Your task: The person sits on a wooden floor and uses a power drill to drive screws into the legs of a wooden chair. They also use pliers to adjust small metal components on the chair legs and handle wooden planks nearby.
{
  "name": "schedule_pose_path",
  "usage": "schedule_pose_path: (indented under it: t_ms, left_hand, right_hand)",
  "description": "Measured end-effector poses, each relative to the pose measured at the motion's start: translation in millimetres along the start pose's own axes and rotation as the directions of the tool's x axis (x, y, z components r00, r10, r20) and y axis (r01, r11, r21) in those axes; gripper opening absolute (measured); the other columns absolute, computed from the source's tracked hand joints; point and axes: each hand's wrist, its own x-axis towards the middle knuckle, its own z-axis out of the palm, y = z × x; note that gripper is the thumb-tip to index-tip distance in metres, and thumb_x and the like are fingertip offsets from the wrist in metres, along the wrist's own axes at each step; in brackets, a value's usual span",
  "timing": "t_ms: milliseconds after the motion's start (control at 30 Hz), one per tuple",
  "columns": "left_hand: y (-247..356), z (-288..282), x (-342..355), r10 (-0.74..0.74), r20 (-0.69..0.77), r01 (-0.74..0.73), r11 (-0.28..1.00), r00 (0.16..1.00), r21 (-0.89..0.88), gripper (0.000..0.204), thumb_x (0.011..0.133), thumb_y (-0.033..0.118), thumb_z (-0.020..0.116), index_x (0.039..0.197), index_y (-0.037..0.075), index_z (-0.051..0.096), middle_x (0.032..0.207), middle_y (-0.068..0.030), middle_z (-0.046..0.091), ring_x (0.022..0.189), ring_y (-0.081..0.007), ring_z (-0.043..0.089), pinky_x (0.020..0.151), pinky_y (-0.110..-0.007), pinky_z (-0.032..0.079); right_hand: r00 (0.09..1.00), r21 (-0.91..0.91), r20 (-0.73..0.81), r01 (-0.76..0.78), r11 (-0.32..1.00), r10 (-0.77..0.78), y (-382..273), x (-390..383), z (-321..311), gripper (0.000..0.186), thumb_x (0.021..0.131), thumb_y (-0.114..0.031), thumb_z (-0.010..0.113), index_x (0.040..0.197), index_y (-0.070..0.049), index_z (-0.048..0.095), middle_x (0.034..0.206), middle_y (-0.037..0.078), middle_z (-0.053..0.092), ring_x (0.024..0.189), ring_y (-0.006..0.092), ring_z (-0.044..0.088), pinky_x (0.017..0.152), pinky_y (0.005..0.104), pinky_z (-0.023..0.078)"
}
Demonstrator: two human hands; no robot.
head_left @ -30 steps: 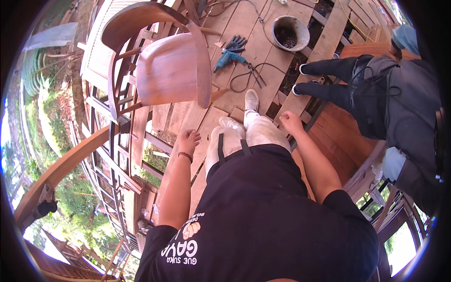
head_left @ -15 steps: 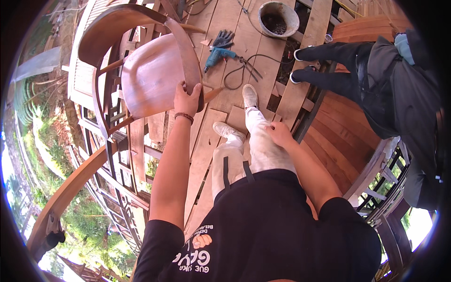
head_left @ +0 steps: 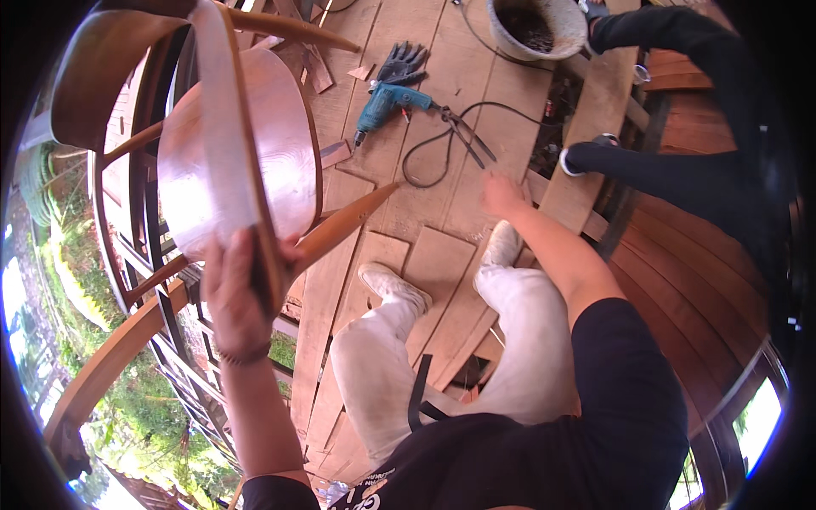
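Note:
A brown wooden chair (head_left: 289, 127) with a curved back and armrests is tilted at the left. My left hand (head_left: 234, 293) is wrapped round the near end of its armrest (head_left: 229, 110). One tapered chair leg (head_left: 348, 223) points across the planks. My right hand (head_left: 506, 195) is stretched out low over the floor, loosely open, and I see nothing in it. Just beyond its fingers lie metal pincers (head_left: 469, 138) with long dark handles, apart from the hand. Next to them rests a teal power drill (head_left: 387, 106) with a black cord.
A dark work glove (head_left: 403, 64) lies beyond the drill. At the far right stands a grey bucket (head_left: 501, 44) with dark contents. A co-worker's dark-clothed leg (head_left: 654, 174) is at the right. The plank floor (head_left: 442, 263) has gaps, and a curved wooden piece (head_left: 110, 361) slopes at the left.
My left hand has drawn the chair nearer and leftward, tilting it. My right hand has left my thigh and reached forward near the pincers. My feet are farther apart, and the co-worker's legs have shifted.

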Motion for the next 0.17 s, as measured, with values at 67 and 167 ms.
schedule_pose_path:
  t_ms: [67,167]
  left_hand:
    - [-11.4,-1.9,5.6,0.091,0.045,-0.087,0.992,0.995,-0.089,0.039,0.102,0.029,0.04,0.116,-0.007,0.049,0.085,-0.0194,0.062,0.08,-0.0307,0.064,0.092,-0.047,0.051]
    - [-42.3,-9.5,12.2,0.33,0.271,-0.197,0.886,0.904,-0.42,0.083,0.096,0.046,0.039,0.148,-0.014,0.015,0.098,-0.0162,0.053,0.095,-0.0294,0.055,0.106,-0.054,0.039]
  right_hand:
    - [0.999,-0.094,-0.026,-0.038,0.995,0.036,7.9,63.6,22.0,0.055,0.08,-0.026,0.071,0.126,-0.002,0.053,0.126,0.02,0.057,0.119,0.0368,0.054,0.095,0.0477,0.05]
    - [0.981,-0.09,-0.186,0.036,0.995,-0.052,-17.9,137.9,69.1,0.072,0.079,-0.03,0.074,0.14,-0.004,0.045,0.135,0.018,0.05,0.126,0.0313,0.05,0.1,0.0448,0.047]
